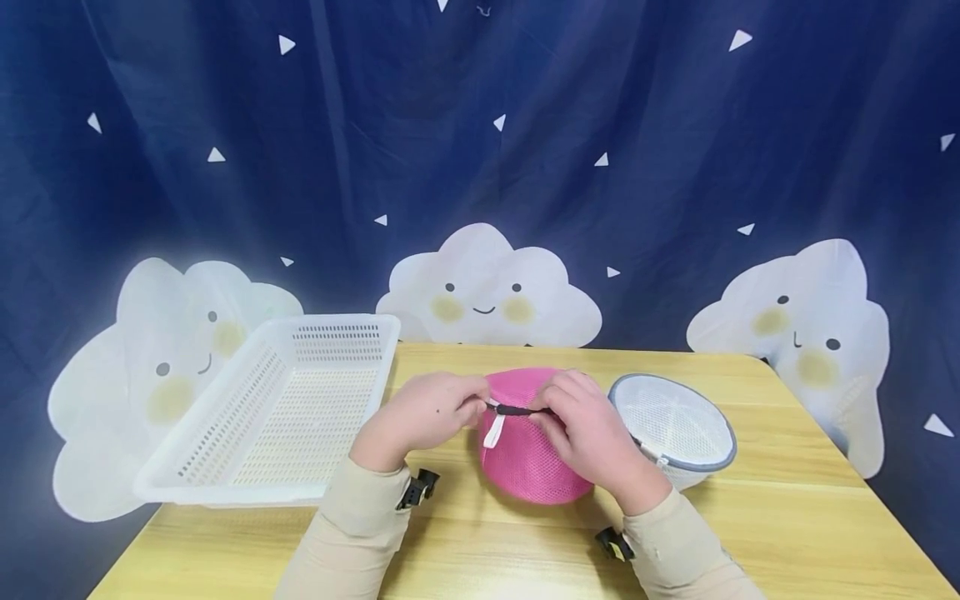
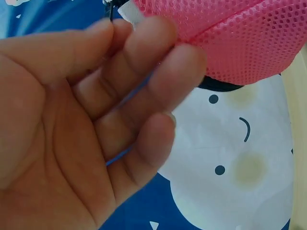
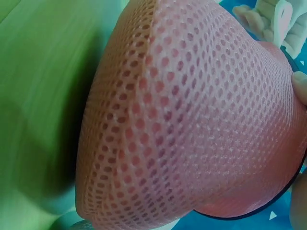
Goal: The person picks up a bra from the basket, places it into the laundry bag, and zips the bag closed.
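Note:
A pink mesh laundry bag with dark trim is held up between both hands over the table. My left hand pinches the left end of the bag's black edge between thumb and index finger; the left wrist view shows the other fingers loosely bent. What exactly lies under that fingertip is partly hidden. A white fabric tab hangs just beside it. On the other side, my right hand grips the black edge with thumb and fingers. The bag's mesh wall fills most of the right wrist view.
To the left stands a large white plastic basket with slotted sides. A white mesh bag with a grey rim sits right of the pink one, close to my right forearm. Behind the wooden table hangs a dark blue curtain with clouds.

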A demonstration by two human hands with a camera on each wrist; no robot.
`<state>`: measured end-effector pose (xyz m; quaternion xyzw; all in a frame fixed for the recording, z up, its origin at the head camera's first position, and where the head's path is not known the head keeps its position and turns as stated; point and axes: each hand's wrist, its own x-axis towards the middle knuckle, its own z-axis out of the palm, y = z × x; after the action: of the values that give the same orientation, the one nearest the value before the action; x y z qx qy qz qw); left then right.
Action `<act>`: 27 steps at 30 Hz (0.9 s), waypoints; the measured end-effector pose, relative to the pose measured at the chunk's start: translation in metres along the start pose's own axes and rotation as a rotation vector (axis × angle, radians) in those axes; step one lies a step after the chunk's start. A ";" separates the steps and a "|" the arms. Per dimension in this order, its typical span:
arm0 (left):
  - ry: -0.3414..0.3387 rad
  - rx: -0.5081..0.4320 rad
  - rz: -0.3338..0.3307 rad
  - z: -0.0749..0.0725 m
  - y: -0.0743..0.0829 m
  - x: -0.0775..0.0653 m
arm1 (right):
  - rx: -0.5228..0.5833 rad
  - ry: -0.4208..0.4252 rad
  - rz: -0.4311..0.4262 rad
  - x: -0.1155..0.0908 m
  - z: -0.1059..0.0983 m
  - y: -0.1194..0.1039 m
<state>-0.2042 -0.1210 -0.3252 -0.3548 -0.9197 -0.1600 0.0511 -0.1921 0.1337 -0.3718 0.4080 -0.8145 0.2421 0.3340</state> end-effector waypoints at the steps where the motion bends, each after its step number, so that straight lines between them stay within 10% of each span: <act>1: 0.010 -0.014 -0.020 0.000 0.000 0.000 | 0.007 -0.004 0.013 0.000 -0.001 0.000; 15: -0.084 -0.062 -0.320 0.006 0.006 0.005 | 0.098 -0.030 0.060 -0.002 -0.004 0.001; 27: -0.120 -0.066 -0.277 0.012 0.006 0.007 | 0.173 -0.040 0.051 -0.002 -0.004 -0.001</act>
<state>-0.2050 -0.1085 -0.3338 -0.2349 -0.9555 -0.1741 -0.0379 -0.1892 0.1366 -0.3707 0.4193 -0.8071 0.3115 0.2751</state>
